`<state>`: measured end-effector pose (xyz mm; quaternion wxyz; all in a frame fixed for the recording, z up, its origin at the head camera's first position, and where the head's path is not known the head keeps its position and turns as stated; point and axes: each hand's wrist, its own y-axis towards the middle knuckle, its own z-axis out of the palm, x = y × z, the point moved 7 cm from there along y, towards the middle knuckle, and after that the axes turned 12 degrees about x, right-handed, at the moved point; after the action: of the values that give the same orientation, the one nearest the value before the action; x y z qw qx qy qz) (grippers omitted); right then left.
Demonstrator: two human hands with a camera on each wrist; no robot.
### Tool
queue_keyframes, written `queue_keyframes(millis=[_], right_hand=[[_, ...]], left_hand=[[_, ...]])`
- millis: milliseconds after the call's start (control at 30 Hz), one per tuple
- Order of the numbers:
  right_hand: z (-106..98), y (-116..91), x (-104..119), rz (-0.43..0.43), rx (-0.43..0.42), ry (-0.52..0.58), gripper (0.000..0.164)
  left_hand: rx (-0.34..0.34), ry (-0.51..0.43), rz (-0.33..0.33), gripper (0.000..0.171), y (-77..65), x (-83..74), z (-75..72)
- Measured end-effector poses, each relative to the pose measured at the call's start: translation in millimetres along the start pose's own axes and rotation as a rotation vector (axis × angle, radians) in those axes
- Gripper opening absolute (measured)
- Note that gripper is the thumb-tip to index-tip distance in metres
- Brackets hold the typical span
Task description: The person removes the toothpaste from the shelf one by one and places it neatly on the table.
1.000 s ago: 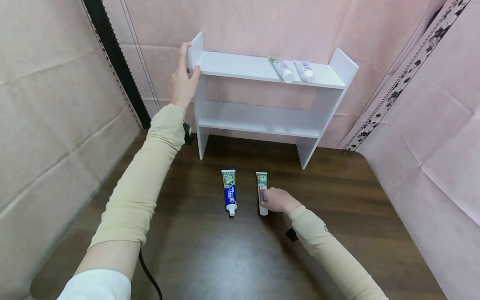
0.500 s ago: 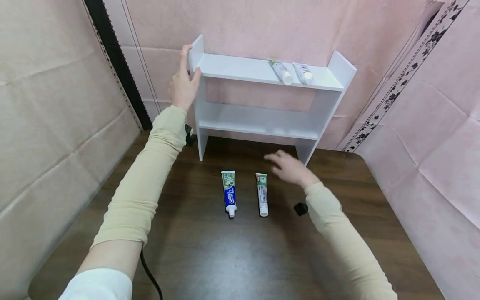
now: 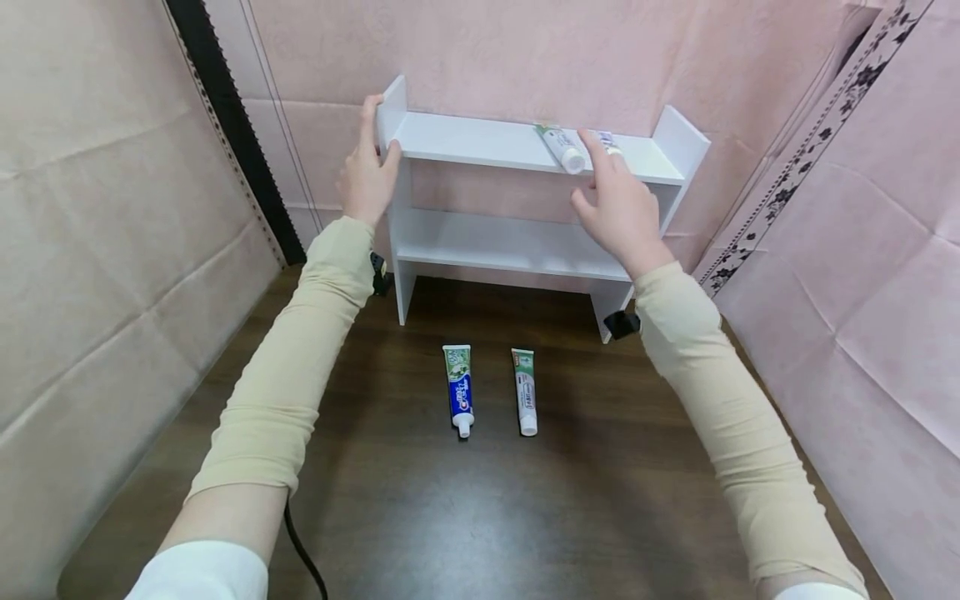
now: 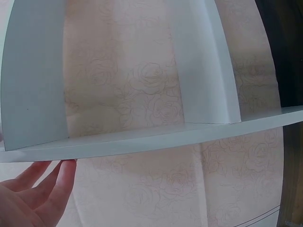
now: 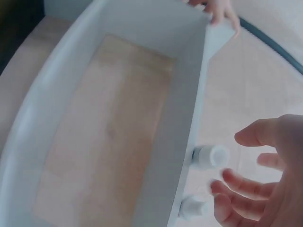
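A white two-tier shelf [image 3: 517, 246] stands on the table. My left hand [image 3: 367, 179] holds its left side panel near the top; in the left wrist view several fingertips press the panel's outer face. On the top board lie two pale toothpaste tubes, the left toothpaste tube [image 3: 560, 150] and the right toothpaste tube [image 3: 607, 143], with their caps past the front edge. My right hand [image 3: 626, 212] is raised before them with parted fingers, hiding part of the right tube. The right wrist view shows a gap between these fingers [image 5: 248, 184] and the caps.
On the dark wooden table [image 3: 450, 517] lie a blue-and-green toothpaste tube [image 3: 460, 390] and a slimmer green-and-white toothpaste tube [image 3: 525, 393], side by side. Pink cloth [image 3: 525, 50] hangs behind the shelf. A black cable [image 3: 300, 550] runs beside the left forearm.
My right hand has left the green-and-white tube on the table and risen to the tubes on the top board. The left hand stays on the side panel.
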<state>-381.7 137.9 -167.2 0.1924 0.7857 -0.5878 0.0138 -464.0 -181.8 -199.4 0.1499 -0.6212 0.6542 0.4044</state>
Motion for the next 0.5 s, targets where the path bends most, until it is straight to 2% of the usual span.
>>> queue_keyframes(millis=[100,233,367,500], right_hand=[[-3,12,-3,0.027,0.035,-0.039,0.071],[5,20,-9,0.030,0.075,-0.064,0.069],[12,16,-12,0.036,0.050,-0.061,0.063],[15,13,-12,0.039,0.032,-0.030,0.066]], left_hand=[[-0.004,0.003,0.001,0.053,0.6,-1.1,-0.9],[-0.015,-0.003,0.016,0.053,0.4,-1.9,-2.0],[-0.011,-0.011,0.022,0.053,-0.4,-0.9,-1.2],[-0.010,-0.006,0.020,0.053,-1.1,0.6,-0.1]])
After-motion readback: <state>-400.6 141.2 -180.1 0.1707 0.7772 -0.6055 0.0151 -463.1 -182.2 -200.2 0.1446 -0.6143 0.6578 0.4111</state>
